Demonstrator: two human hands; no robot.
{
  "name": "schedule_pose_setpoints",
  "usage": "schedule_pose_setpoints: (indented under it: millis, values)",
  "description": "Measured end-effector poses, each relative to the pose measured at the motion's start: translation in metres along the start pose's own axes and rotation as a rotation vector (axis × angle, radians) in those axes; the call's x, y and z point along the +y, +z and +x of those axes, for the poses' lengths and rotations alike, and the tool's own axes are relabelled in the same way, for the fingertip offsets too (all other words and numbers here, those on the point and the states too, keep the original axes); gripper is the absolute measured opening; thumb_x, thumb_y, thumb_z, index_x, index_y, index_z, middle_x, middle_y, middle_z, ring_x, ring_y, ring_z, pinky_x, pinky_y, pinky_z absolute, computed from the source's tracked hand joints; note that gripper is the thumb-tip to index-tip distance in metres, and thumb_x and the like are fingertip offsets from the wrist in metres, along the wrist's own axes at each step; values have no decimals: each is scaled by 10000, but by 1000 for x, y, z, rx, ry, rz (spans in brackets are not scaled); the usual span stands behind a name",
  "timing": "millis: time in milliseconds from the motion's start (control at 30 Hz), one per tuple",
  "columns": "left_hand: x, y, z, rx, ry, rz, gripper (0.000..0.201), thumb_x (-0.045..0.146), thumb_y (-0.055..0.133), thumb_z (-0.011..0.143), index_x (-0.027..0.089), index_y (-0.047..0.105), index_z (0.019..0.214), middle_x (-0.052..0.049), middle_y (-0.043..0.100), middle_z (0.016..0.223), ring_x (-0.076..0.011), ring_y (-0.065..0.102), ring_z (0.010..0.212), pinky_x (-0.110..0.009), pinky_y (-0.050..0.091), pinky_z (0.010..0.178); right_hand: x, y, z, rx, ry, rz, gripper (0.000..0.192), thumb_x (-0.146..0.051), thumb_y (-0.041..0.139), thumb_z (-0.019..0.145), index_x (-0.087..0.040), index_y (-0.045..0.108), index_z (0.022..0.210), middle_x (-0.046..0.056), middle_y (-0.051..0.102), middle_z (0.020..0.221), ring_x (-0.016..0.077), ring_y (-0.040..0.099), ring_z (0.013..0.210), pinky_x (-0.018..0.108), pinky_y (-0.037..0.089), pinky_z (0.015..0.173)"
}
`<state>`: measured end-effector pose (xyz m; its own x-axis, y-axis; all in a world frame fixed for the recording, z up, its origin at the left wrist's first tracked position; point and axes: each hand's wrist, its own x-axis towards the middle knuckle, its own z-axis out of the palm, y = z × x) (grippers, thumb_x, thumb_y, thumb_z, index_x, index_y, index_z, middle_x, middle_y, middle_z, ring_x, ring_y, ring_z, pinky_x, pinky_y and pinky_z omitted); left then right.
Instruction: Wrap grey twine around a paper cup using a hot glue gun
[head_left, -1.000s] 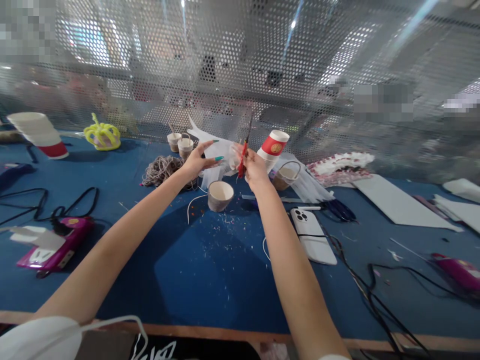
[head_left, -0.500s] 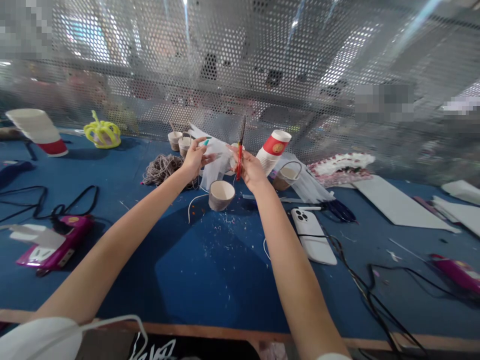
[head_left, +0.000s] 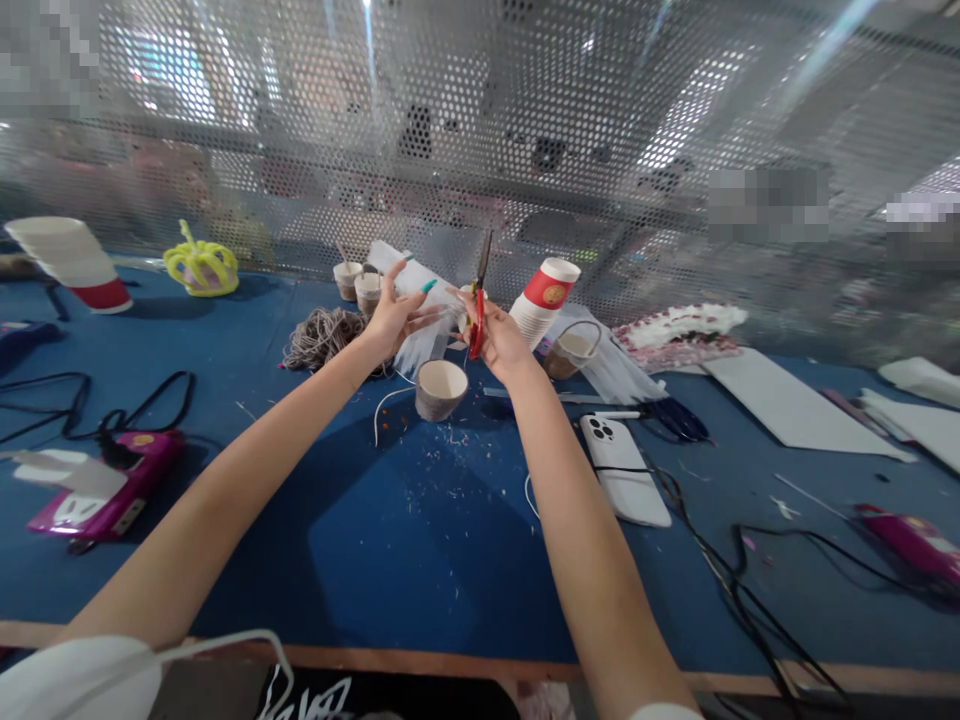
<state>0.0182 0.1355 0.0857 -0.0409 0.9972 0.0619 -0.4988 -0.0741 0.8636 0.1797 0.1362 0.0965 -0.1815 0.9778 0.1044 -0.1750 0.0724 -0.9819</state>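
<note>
Red-handled scissors [head_left: 480,318] are gripped in my right hand [head_left: 501,338], blades pointing up. That hand's fingertips also meet the edge of a bundle of white translucent strips [head_left: 426,345]. My left hand [head_left: 396,322], with a teal nail showing, is open in front of the strips, its fingers spread apart. Whether it touches them I cannot tell. Below and between the hands stands a small cup wrapped in grey cord [head_left: 441,392], its pale inside facing up. A heap of grey cord [head_left: 324,338] lies just left of my left hand.
Stacked paper cups [head_left: 546,298] lean beside my right hand, near a small handled basket [head_left: 571,352]. A white phone [head_left: 626,470] lies right of my right forearm. Left are a purple power strip [head_left: 112,485] and a yellow woven piece [head_left: 201,262]. Perforated metal [head_left: 480,130] borders the back.
My left hand's fingers have spread wider, and the white strips have shifted and fanned out behind them. My right hand stays nearly in place with the scissors.
</note>
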Motion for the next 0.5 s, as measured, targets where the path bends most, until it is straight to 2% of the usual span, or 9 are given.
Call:
schedule_pose_setpoints:
  millis: [100,167,233,400,500]
  values:
    - [-3,-1,2,38,18,35,617,13,556,878,337,396,1379,0,614,1038,-116,702,851,-299,585,844,3,-2,3,-8,-16,37,157,-280,691,807,-233,696,957,-57,679,795,47,492,452,208,502,531]
    - [-5,-1,5,119,48,73,639,-28,591,824,334,450,1331,-13,574,1135,-89,692,835,-264,587,821,4,-3,4,4,-20,29,164,-295,709,802,-236,692,954,-65,651,737,49,484,446,200,486,510]
    - [-5,-2,7,171,74,113,640,-41,623,790,329,491,1295,-6,573,1141,-70,679,816,-232,578,800,4,-3,4,23,-7,8,145,-283,694,817,-235,694,954,-75,603,671,58,478,446,207,492,524]
    - [-1,-3,5,6,31,146,323,86,612,876,225,612,1167,34,666,806,-71,654,691,-231,571,767,2,1,2,16,6,11,112,-226,641,854,-225,706,946,-80,606,680,62,478,448,241,525,598]
    - [0,-2,1,-21,16,143,292,76,613,869,212,630,1127,32,689,748,-82,658,624,-264,588,782,1,3,0,-19,-3,-32,109,-264,671,848,-222,721,935,-89,534,591,64,470,435,238,523,585]
